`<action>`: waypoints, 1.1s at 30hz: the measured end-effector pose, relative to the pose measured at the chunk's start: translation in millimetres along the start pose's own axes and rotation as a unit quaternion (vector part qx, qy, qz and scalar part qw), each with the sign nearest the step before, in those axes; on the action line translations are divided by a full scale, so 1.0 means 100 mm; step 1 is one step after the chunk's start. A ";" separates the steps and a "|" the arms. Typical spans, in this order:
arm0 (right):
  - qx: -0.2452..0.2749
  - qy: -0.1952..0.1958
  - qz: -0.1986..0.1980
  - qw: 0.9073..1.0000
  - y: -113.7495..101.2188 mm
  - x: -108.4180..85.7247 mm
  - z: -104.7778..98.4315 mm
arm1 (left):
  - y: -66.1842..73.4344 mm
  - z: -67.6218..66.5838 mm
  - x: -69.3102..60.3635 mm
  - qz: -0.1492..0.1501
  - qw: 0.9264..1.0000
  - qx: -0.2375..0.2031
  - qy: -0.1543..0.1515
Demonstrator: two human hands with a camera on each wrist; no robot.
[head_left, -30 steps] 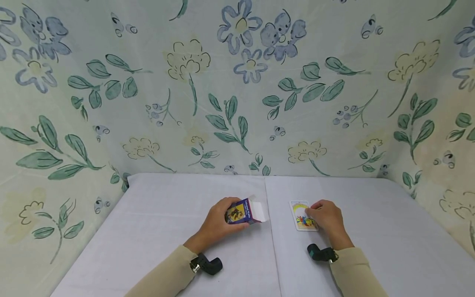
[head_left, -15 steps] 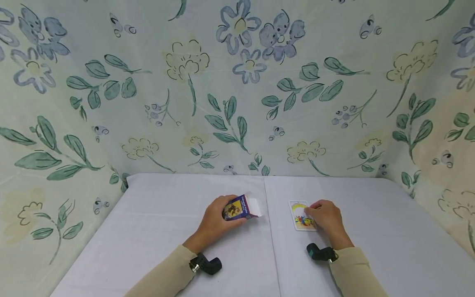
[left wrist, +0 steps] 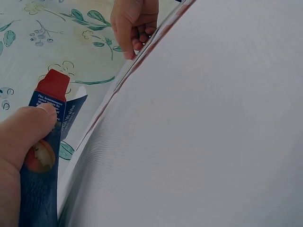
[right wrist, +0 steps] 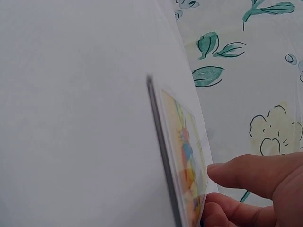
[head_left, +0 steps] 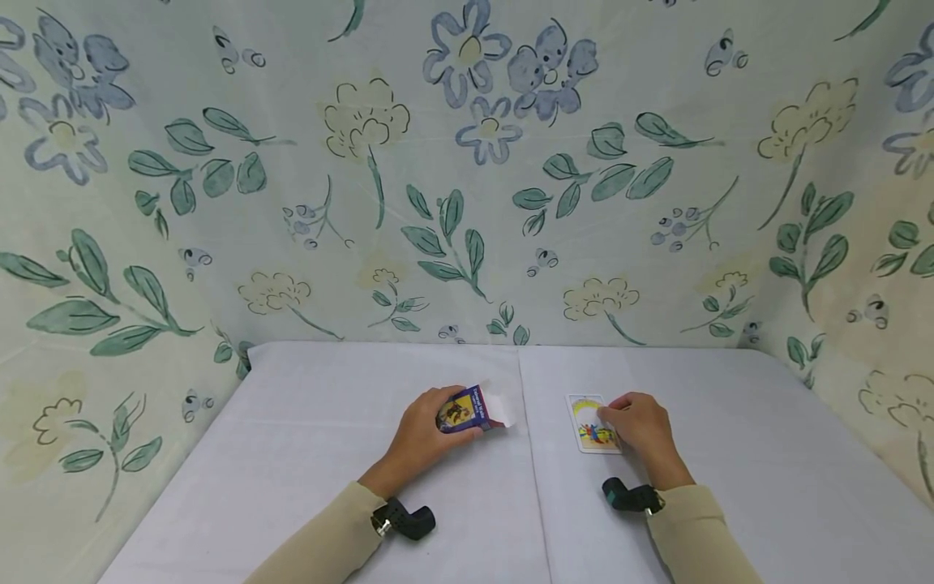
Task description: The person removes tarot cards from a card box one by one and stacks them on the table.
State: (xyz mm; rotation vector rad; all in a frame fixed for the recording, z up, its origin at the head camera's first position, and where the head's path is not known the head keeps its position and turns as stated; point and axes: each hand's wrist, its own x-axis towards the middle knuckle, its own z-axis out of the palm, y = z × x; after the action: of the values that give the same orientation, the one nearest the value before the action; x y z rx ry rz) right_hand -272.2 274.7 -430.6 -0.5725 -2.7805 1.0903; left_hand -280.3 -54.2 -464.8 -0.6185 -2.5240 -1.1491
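My left hand (head_left: 422,438) grips a small dark blue tarot card box (head_left: 461,411) with a yellow picture on its front. The box is tilted, its white-lined flap end (head_left: 499,408) open toward the right. In the left wrist view my thumb (left wrist: 33,130) presses the printed side of the box, below a red flap (left wrist: 53,85). To the right, a tarot card (head_left: 589,422) with a yellow arc and bright figures lies face up. My right hand (head_left: 645,426) is at its right edge, thumb and curled fingers pinching there; its far fingers are partly hidden.
White cloth (head_left: 328,389) covers the table, with a seam running between the two hands. A floral curtain (head_left: 452,227) stands behind and on both sides. Dark wrist cameras (head_left: 412,521) are strapped over beige sleeves (head_left: 321,535).
My left hand has shifted the box slightly left and tilted it a little more. The right hand and the card have stayed almost still.
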 end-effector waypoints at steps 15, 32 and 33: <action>0.006 0.000 0.008 1.000 -0.01 -0.02 0.00 | -0.03 0.04 0.02 -0.016 0.999 0.021 -0.024; 0.006 0.003 0.007 1.000 0.00 -0.02 0.00 | 0.01 0.04 0.00 -0.025 0.997 0.054 -0.040; 0.007 0.004 0.007 1.000 0.00 -0.02 0.00 | 0.01 0.04 -0.01 -0.025 0.997 0.053 -0.041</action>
State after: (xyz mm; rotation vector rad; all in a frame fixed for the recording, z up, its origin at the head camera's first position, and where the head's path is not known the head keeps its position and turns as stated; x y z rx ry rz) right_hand -270.3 273.6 -430.5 -0.5954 -2.7646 1.1063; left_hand -279.6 -51.0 -466.8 -0.5897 -2.6637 -1.0179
